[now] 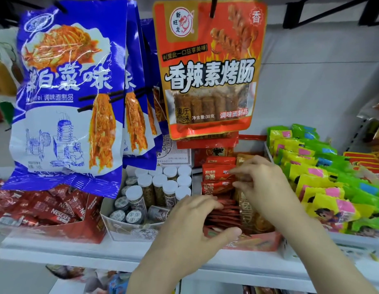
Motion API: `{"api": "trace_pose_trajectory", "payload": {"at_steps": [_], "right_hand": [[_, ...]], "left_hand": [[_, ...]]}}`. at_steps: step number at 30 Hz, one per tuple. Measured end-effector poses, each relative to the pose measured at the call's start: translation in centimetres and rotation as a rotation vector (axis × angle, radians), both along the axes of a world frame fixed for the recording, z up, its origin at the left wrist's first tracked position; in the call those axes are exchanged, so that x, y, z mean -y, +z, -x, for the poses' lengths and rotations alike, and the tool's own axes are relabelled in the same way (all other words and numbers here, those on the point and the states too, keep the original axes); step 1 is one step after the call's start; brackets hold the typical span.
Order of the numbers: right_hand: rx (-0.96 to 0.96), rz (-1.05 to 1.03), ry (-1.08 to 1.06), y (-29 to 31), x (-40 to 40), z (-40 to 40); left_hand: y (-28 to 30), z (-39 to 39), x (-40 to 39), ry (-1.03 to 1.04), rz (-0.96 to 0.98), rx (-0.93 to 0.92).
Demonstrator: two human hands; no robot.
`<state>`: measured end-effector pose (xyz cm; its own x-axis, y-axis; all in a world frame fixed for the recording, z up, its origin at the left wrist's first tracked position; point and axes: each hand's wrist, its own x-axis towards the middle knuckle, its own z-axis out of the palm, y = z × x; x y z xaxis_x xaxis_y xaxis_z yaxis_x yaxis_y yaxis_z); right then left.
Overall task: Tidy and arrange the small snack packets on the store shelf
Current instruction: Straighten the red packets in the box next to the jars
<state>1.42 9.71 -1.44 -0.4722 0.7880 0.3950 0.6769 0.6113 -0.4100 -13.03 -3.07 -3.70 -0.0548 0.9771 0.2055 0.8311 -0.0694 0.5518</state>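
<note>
Small red snack packets point(218, 174) stand in a row inside a red display box point(256, 242) on the white shelf point(78, 251). My left hand point(192, 225) grips the front packets of the stack, fingers on top and thumb at the box's front. My right hand point(260, 183) reaches in from the right and pinches the upright red packets at mid-row. Orange-brown packets point(251, 217) fill the box's right half, partly hidden by my right hand.
A white box of capped vials point(163, 187) stands left of the red box. Red Nescafe sachets point(46, 209) lie at far left. Yellow-green packets point(324, 179) are stacked to the right. Large blue bags point(67, 92) and a red sausage bag point(209, 66) hang overhead.
</note>
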Motion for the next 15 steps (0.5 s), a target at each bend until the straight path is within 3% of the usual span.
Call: {"api": "trace_pose_trajectory", "payload": {"at_steps": [7,15], "right_hand": [[-0.017,-0.013,-0.017,-1.7,-0.1,1.4],[-0.418,-0.153,-0.022,5.6,1.1,-1.7]], "left_hand": [[0.0,0.1,0.0,-0.009,-0.006,-0.012],[0.1,-0.2,-0.1,0.051,0.047,0.072]]}}
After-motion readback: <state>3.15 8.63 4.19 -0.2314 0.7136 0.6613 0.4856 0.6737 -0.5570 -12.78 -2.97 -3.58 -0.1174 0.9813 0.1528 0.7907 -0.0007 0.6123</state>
